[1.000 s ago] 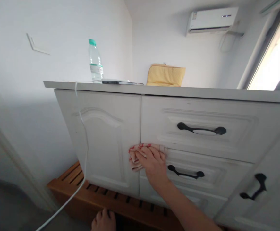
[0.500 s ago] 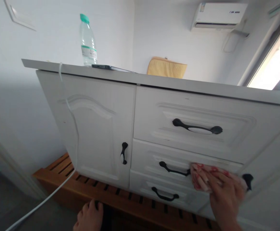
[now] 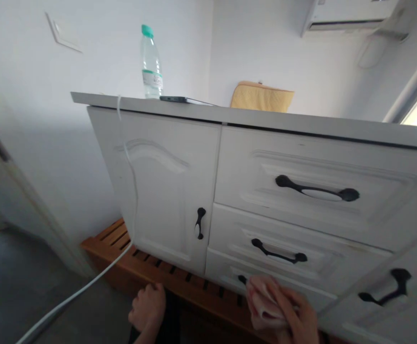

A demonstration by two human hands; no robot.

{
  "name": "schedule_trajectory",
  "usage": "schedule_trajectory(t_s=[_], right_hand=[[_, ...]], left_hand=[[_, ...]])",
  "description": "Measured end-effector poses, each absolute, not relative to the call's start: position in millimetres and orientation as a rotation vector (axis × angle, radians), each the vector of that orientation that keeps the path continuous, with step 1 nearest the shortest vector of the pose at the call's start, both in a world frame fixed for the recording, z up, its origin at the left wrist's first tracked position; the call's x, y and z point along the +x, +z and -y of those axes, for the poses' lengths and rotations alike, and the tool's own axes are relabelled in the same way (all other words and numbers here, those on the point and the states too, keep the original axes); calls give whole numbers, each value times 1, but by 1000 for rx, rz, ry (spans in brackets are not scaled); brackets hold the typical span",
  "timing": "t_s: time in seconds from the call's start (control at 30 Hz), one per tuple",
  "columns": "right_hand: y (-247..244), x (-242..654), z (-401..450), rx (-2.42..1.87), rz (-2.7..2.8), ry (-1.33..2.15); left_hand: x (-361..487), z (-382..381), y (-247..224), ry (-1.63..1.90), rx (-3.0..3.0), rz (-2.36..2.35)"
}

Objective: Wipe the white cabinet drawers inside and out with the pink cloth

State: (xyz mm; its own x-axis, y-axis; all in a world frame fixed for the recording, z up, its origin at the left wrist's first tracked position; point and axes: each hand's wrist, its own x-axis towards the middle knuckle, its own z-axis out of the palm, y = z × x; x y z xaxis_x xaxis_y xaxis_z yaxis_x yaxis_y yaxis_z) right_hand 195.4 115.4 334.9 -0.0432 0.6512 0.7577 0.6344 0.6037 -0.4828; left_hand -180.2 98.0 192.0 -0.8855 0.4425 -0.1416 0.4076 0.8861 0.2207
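Observation:
My right hand [image 3: 296,315] grips a folded pink-and-white cloth [image 3: 263,301] at the bottom drawer of a white cabinet [image 3: 172,191]. The cloth hides most of that drawer's black handle [image 3: 242,279]; whether it presses on the handle I cannot tell. Above it, the middle drawer's handle [image 3: 279,253] and the top drawer's handle [image 3: 317,189] show fully. My left hand [image 3: 147,306] rests low by dark clothing, near the edge of a slatted wooden bench, its fingers curled with no object visible in them.
The cabinet stands on the slatted wooden bench [image 3: 122,260]. A white cable [image 3: 135,200] hangs down the cabinet's left door and runs to the lower left. On top are a clear bottle [image 3: 153,67], a flat dark device [image 3: 174,99] and a yellow cloth-like piece [image 3: 261,98] behind.
My right hand has taken the cloth from beside the middle drawer handle down to the bottom drawer. The view has shifted right and down the cabinet. My left hand stays low.

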Motion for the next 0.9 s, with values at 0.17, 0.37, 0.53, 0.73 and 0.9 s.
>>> schedule_trajectory(t_s=[0.17, 0.37, 0.53, 0.73, 0.9], right_hand=[[443, 115, -165, -853, 1473, -341], [438, 35, -212, -965, 1693, -566], [364, 28, -193, -996, 1849, -404], [334, 39, -174, -1059, 1855, -99], [366, 23, -186, -835, 1716, -201]], left_hand=[[-177, -99, 190, 257, 672, -2938], [-178, -98, 189, 289, 708, -2960], [-180, -98, 185, 288, 720, -2962], [-182, -98, 183, 258, 722, -2920], [-185, -100, 183, 242, 747, -2869]])
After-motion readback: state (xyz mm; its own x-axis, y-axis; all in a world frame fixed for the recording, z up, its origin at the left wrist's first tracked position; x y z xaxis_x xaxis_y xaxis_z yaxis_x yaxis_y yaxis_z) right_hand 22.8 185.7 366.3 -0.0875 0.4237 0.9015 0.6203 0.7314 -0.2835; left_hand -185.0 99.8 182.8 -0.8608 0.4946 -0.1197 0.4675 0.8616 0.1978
